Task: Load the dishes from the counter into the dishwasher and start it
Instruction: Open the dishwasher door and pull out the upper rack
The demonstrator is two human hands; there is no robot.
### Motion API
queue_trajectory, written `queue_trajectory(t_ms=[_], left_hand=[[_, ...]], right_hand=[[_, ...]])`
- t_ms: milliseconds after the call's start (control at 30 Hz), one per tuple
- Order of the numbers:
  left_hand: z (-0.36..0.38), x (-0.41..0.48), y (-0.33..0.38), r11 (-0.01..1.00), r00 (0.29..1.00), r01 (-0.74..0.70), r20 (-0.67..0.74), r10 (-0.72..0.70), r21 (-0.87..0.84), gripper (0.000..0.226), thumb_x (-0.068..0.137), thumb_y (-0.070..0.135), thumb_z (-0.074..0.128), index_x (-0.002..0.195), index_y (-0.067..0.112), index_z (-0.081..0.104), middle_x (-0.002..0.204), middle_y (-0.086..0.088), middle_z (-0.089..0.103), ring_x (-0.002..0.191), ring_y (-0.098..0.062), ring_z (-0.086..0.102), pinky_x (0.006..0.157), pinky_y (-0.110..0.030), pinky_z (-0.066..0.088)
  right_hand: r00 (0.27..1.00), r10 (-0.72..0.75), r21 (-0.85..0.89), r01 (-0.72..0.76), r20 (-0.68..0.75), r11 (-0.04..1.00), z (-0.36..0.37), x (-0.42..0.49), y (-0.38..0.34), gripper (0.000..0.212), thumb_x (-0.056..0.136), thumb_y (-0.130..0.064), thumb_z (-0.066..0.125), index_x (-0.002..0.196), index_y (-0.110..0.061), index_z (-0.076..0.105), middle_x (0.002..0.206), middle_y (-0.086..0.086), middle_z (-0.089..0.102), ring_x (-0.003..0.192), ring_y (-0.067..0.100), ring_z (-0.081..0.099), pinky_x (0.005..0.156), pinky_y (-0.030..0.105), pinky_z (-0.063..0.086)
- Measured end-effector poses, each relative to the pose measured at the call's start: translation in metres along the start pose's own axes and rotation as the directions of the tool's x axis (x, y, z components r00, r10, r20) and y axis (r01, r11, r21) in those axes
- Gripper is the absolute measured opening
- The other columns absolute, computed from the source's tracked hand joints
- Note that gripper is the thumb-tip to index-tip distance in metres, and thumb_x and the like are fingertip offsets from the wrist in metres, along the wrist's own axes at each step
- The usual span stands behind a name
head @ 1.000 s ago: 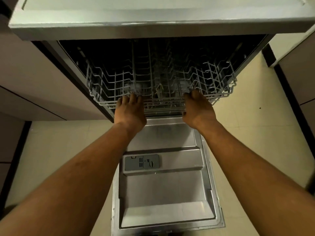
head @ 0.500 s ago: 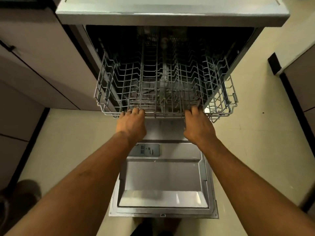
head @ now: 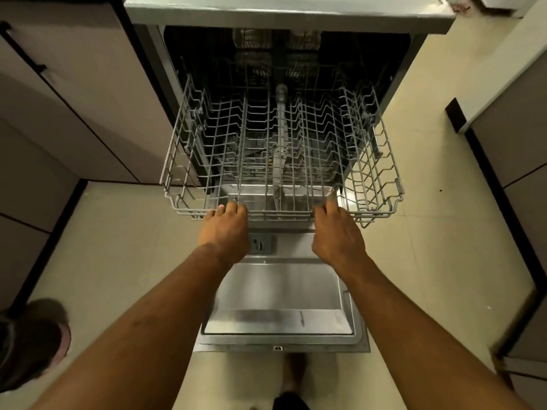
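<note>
Dispenser half behind left hand.

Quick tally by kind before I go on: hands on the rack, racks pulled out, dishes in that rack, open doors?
Hands on the rack's front rail: 2, left hand and right hand
Racks pulled out: 1, wire rack
Dishes in it: 0
Open doors: 1, dishwasher door
Total: 4

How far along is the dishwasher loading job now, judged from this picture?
Done: the stainless steel dishwasher door lies open and flat, and the grey wire dish rack stands drawn out above it. In hand: the left hand and right hand both grip the rack's front rim. Left: no dishes show in the rack, so loading, closing and starting all remain.
</note>
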State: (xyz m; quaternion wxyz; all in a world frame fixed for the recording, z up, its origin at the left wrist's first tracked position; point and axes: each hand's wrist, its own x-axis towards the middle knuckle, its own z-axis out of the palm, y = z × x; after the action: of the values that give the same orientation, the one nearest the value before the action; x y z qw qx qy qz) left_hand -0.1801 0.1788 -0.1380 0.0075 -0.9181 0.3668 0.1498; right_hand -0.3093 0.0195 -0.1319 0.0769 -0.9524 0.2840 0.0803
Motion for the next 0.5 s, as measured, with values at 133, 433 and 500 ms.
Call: queue_trajectory(t_ms=[133, 433, 500], left_hand=[[0.009, -0.028, 0.005, 1.000, 1.000, 0.016, 0.005, -0.016, 0.012, 0.055, 0.094, 0.015, 0.051, 0.146, 0.011, 0.035, 0.144, -0.010, 0.043, 0.131, -0.028, 0.045, 0.111, -0.043, 0.039], [0.030, -0.068, 0.022, 0.994, 0.994, 0.104, -0.021, -0.103, 0.023, 0.052, 0.092, 0.013, 0.048, 0.143, 0.010, 0.038, 0.143, -0.010, 0.045, 0.136, -0.029, 0.041, 0.114, -0.042, 0.033], [0.033, -0.075, 0.025, 0.993, 0.993, 0.119, -0.019, -0.118, 0.027, 0.050, 0.092, 0.013, 0.047, 0.142, 0.010, 0.040, 0.142, -0.010, 0.046, 0.135, -0.029, 0.042, 0.114, -0.042, 0.034]], right_hand=[[1.000, 0.011, 0.000, -0.011, -0.026, 1.000, 0.008, -0.030, -0.003, 0.047, 0.088, -0.012, 0.062, 0.132, -0.012, 0.049, 0.138, 0.012, 0.043, 0.116, 0.028, 0.051, 0.097, 0.035, 0.045], [0.998, -0.017, 0.008, 0.017, -0.056, 1.000, 0.020, -0.071, 0.001, 0.048, 0.086, -0.010, 0.064, 0.131, -0.012, 0.049, 0.129, 0.009, 0.049, 0.114, 0.025, 0.052, 0.099, 0.033, 0.044], [0.998, -0.029, 0.006, 0.029, -0.053, 1.000, 0.021, -0.079, 0.002, 0.049, 0.087, -0.010, 0.062, 0.134, -0.012, 0.047, 0.131, 0.009, 0.048, 0.117, 0.025, 0.051, 0.101, 0.033, 0.042]])
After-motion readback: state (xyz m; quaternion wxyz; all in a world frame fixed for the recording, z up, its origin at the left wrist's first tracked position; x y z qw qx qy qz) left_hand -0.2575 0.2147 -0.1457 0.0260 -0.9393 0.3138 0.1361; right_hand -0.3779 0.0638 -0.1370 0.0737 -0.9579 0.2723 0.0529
